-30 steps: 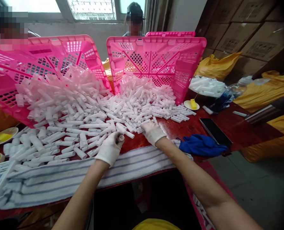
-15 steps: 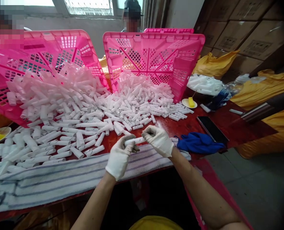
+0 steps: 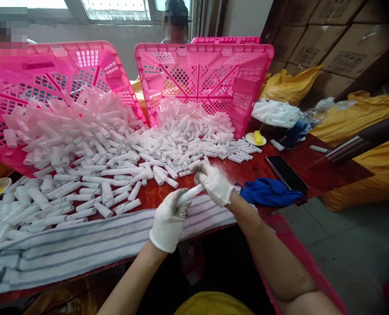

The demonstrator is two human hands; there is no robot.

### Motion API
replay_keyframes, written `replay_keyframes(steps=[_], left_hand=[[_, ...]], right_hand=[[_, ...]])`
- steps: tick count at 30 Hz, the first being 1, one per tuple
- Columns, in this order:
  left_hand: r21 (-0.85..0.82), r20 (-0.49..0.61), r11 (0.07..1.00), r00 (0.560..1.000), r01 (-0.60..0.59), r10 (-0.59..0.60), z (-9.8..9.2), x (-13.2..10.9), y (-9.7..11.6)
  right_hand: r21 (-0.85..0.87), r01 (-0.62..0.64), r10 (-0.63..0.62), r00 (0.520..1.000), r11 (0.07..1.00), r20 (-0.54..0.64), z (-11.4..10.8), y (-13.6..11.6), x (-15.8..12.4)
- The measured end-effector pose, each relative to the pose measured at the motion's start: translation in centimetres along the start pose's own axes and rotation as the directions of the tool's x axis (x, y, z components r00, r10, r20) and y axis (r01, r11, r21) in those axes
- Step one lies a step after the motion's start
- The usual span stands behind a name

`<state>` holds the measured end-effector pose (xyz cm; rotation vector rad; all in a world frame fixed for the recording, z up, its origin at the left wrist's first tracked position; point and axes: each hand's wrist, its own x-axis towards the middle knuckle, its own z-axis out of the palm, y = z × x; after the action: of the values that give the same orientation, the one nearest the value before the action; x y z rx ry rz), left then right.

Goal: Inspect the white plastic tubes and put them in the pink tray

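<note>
In my gloved left hand (image 3: pixel 168 221) is a white plastic tube (image 3: pixel 190 195), wrapped by the fingers and tilted up to the right. My gloved right hand (image 3: pixel 215 184) has its curled fingers at the tube's upper end, which they partly cover. Both hands are above the striped towel (image 3: pixel 82 245) along the table's near edge. Just beyond them spreads a large heap of similar white tubes (image 3: pixel 115 144), some with dark markings.
Two pink crates (image 3: pixel 201 57) lie tipped on their sides behind the heap. On the right are a blue cloth (image 3: pixel 269 191), a phone (image 3: pixel 286 173), a saucer with a yellow block (image 3: pixel 257 137) and a bowl of tubes (image 3: pixel 276 113). A person (image 3: pixel 176 26) sits opposite.
The tube has tilted more steeply, its right end rising. My left hand has turned and shifted slightly right. The whole view has moved a little.
</note>
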<state>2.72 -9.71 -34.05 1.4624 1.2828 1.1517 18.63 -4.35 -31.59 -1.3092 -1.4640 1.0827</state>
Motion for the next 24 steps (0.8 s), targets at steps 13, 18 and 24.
replay_keyframes(steps=[13,18,24], left_hand=[[-0.410,0.764,0.416,0.555,0.812,-0.329,-1.9,0.2,1.7],[-0.268,0.436,0.855,0.848,0.443,-0.303,-1.3,-0.3,1.9],[-0.084,0.228,0.976,0.958,0.199,-0.176,-0.9,-1.1,1.6]], right_hand=[[-0.186,0.342,-0.356,0.933,0.921,-0.048,-0.4,-2.6,-2.6],[-0.167,0.222,-0.247,0.958,0.961,-0.145,-0.8,-2.3,-1.5],[-0.214,0.258,-0.301,0.933,0.942,-0.199,-1.1,-1.8,-0.9]])
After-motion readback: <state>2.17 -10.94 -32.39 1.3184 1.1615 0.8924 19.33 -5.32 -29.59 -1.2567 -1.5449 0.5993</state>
